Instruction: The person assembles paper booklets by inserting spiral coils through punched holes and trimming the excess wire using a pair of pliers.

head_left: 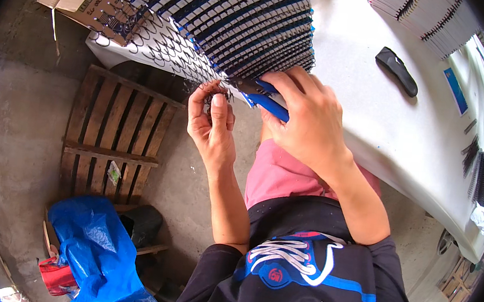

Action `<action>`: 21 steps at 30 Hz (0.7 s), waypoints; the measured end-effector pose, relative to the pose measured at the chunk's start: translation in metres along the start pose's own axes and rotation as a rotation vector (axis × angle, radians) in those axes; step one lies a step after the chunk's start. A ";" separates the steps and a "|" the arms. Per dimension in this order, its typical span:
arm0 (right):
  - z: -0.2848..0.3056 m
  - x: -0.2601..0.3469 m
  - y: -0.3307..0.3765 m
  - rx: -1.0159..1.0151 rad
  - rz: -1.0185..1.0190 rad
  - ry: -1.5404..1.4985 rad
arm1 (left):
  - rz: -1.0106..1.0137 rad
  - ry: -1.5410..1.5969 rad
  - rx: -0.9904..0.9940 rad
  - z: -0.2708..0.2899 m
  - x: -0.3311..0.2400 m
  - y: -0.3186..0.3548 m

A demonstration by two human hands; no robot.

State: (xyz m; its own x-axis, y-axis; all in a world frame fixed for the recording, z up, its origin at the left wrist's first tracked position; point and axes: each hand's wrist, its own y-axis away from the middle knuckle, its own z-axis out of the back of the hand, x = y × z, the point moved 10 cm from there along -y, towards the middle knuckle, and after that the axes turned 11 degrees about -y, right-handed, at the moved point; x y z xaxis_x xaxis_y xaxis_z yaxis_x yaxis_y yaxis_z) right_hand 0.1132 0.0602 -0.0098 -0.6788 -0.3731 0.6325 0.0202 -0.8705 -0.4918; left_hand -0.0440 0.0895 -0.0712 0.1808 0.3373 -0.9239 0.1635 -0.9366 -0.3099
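"At the near edge of the white worktop [352,56], where do the pliers [271,107] sit?"

"Inside your right hand [316,110], which is clamped around their blue handles. The jaws point left, by the near corner of the spiral-bound stack [225,25]; whether they touch a coil, I cannot tell."

"And the left hand [212,129]?"

"Just left of the jaws, your thumb and fingers are curled together on a tangle of dark wire bits [209,101], near the stack's protruding coil ends [159,45]."
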 end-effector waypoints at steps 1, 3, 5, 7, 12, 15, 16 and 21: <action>-0.004 -0.005 0.000 0.012 -0.018 -0.061 | 0.009 0.006 -0.001 -0.001 0.001 0.000; -0.014 -0.020 0.001 0.048 -0.061 -0.102 | -0.015 0.034 -0.018 -0.006 -0.003 0.000; -0.019 -0.026 0.003 0.063 -0.079 -0.124 | -0.027 0.071 -0.039 -0.010 -0.002 -0.002; -0.018 -0.027 0.004 0.055 -0.073 -0.127 | -0.027 0.117 -0.063 -0.010 0.002 -0.005; 0.013 0.003 0.002 -0.049 0.046 0.028 | -0.036 0.011 -0.082 -0.004 -0.016 -0.007; 0.018 0.015 0.000 -0.107 0.110 0.098 | 0.007 -0.029 -0.014 0.001 -0.014 -0.008; 0.018 0.016 -0.001 -0.114 0.112 0.113 | -0.007 -0.020 0.015 -0.001 -0.015 -0.008; 0.006 0.020 -0.006 -0.039 0.063 0.139 | 0.008 -0.027 0.051 0.002 -0.012 -0.008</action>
State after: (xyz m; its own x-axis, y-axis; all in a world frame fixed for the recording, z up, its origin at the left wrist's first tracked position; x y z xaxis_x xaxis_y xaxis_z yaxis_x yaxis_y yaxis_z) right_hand 0.1043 0.0559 0.0090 -0.7722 -0.3759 0.5123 0.0393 -0.8329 -0.5520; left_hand -0.0498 0.0930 -0.0581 0.1555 0.3281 -0.9317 0.1126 -0.9430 -0.3133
